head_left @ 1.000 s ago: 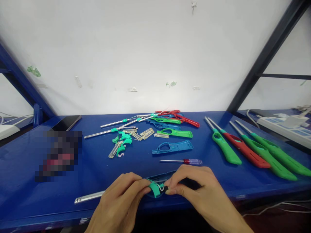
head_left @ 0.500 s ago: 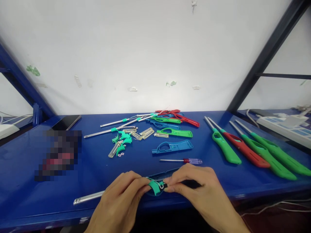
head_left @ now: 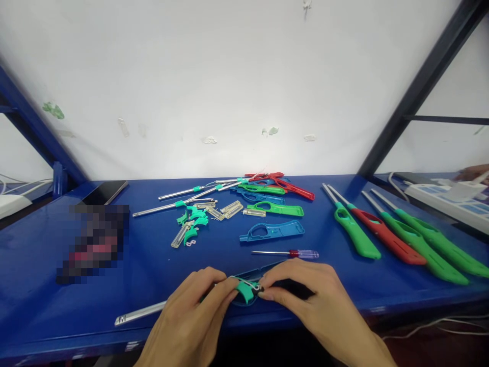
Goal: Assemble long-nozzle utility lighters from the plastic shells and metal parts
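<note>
The teal trigger [head_left: 245, 292] sits between my two hands, over a blue handle half [head_left: 263, 270] at the near edge of the table [head_left: 214, 257]. My left hand [head_left: 193, 306] pinches its left end, probably to steady it; my right hand [head_left: 313, 290] closes thumb and fingertips on a small black piece [head_left: 260, 289] just beside it, a grip that seems meant for fine control. The trigger is curved and smooth, with a thin white wire [head_left: 244, 281] running above it to the black piece. A metal tube [head_left: 141, 312] sticks out left past my left hand. Beyond, a screwdriver [head_left: 303, 254] lies crosswise, seemingly within easy reach. Farther back are loose blue shell [head_left: 284, 230], clear tanks [head_left: 231, 209] and spare triggers [head_left: 196, 216], apparently grouped by kind. Whole lighters [head_left: 357, 232] lie apart on the right.
</note>
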Demonstrator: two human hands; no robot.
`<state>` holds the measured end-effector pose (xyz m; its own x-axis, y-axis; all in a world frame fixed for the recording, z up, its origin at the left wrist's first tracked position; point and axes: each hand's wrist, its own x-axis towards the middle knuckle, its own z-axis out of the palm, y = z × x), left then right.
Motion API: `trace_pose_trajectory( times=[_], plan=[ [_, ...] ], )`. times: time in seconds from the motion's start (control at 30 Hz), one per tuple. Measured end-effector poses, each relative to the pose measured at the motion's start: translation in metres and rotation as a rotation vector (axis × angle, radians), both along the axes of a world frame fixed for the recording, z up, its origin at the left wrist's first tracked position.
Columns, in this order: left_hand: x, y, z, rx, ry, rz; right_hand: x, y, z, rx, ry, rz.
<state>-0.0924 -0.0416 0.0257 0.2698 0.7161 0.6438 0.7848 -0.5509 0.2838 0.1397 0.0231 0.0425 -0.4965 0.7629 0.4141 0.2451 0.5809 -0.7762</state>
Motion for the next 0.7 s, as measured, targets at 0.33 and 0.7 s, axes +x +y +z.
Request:
trace_pose_trajectory(
  times=[0.33,0.7],
  plan=[
    [-0.0027,-0.0027,-0.0016,-0.024,-0.002,-0.002,0.0008,0.0005,0.0015,-0.012,0.013,0.033],
    [-0.0005,-0.0012,0.0004,0.001,-0.013,0.009,0.0011,0.0004,0.0005,0.009,0.031,0.008]
  ],
)
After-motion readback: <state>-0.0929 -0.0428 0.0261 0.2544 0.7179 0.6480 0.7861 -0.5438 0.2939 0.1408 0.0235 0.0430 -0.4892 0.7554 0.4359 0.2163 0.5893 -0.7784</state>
